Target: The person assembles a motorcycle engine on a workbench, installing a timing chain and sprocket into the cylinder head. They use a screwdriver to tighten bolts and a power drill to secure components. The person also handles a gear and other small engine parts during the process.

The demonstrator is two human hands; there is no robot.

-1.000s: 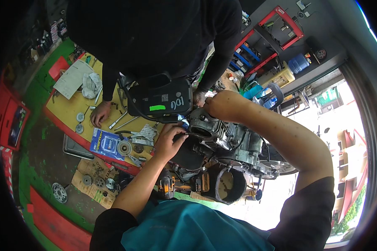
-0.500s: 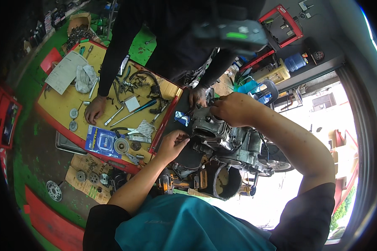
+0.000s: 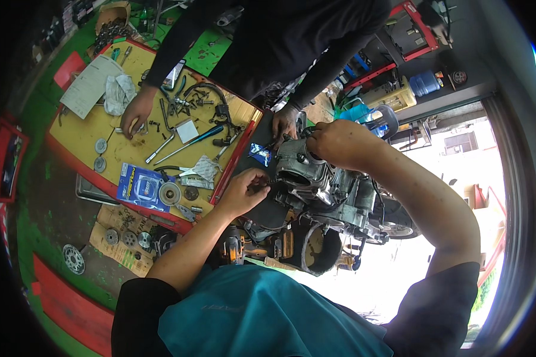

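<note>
A grey metal engine (image 3: 333, 190) with a round bore opening on its near-left side sits in front of me. My right hand (image 3: 343, 144) is at the top of the engine, fingers bent down and closed against its upper edge; what lies under the fingertips is hidden. Just left of the engine, my left hand (image 3: 247, 191) is curled with thumb and fingertips together, beside the lower side of the bore. Whatever it pinches is too small to make out. A blue and white packet (image 3: 259, 154) lies on the dark surface between my left hand and a co-worker's hand (image 3: 284, 123).
The yellow workbench (image 3: 77, 134) with red edges holds a blue-handled screwdriver (image 3: 202, 146), a blue piston package (image 3: 138, 185), papers and loose parts. The co-worker's other hand (image 3: 138, 112) is over it. Orange-and-black power tools (image 3: 232, 247) and a round dark container (image 3: 321, 253) are close to my body.
The co-worker's hand over the bench has lifted and moved away from me, now near a small socket. My left hand has shifted slightly up and left, more curled. My right hand stays at the engine.
</note>
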